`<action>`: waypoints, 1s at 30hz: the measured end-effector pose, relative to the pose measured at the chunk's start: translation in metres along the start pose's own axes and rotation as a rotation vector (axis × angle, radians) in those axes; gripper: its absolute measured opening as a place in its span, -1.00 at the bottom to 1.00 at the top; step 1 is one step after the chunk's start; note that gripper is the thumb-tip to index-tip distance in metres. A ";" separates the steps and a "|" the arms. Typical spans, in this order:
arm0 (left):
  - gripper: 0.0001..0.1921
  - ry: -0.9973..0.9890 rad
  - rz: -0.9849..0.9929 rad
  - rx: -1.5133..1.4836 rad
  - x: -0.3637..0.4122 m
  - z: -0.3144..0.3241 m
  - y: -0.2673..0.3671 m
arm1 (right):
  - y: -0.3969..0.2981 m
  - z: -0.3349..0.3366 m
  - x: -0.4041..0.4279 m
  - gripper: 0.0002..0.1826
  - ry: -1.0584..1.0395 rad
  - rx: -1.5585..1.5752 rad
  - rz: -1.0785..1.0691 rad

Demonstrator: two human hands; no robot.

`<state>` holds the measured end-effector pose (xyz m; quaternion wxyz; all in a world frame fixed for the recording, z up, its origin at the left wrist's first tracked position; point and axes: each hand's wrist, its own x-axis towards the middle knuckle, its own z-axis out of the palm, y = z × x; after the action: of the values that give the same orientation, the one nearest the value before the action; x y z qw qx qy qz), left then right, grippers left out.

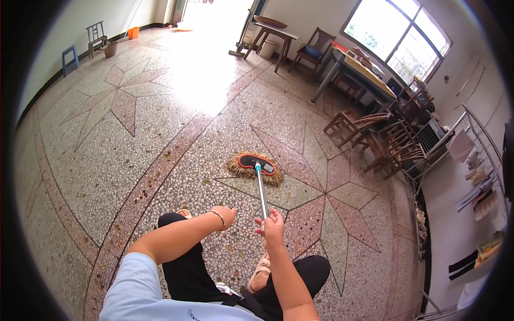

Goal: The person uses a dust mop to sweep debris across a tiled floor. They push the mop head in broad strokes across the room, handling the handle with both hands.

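A mop with a tan, stringy head [233, 164] lies flat on the terrazzo floor ahead of me. Its black top plate has a red border, and a teal joint links it to the metal handle [262, 190]. My right hand [274, 230] is around the near part of this handle, some fingers loosely spread. The handle's lower end is hidden behind that hand and forearm. To the left, my left hand [225, 216] hangs apart from the handle with its fingers curled. Nothing shows in it, and a bracelet [219, 217] circles its wrist.
Wooden chairs [385, 148] and a cluttered table [349, 66] line the right side. Beyond them stands a metal rack [468, 110] hung with cloths. A blue stool [70, 60], small chair [95, 38], brown bucket [110, 49] and orange bin [133, 33] stand along the left wall.
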<state>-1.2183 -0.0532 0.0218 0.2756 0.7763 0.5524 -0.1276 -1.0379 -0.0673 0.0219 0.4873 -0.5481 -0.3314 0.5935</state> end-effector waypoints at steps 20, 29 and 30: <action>-0.51 -0.277 0.381 0.134 -0.026 0.034 0.060 | -0.108 -0.098 -0.121 -0.61 -0.062 -1.655 -0.397; -0.57 -0.124 0.346 0.027 -0.005 0.024 0.047 | -0.044 -0.001 0.023 -0.54 -0.148 -1.760 -0.418; -0.57 -0.194 0.282 0.035 -0.003 0.013 0.046 | -0.034 0.007 0.043 -0.54 -0.160 -1.755 -0.424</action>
<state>-1.1749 -0.0736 0.0257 0.3292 0.8347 0.4067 -0.1717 -1.0338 -0.0152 0.0410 -0.0311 -0.6071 -0.7916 0.0619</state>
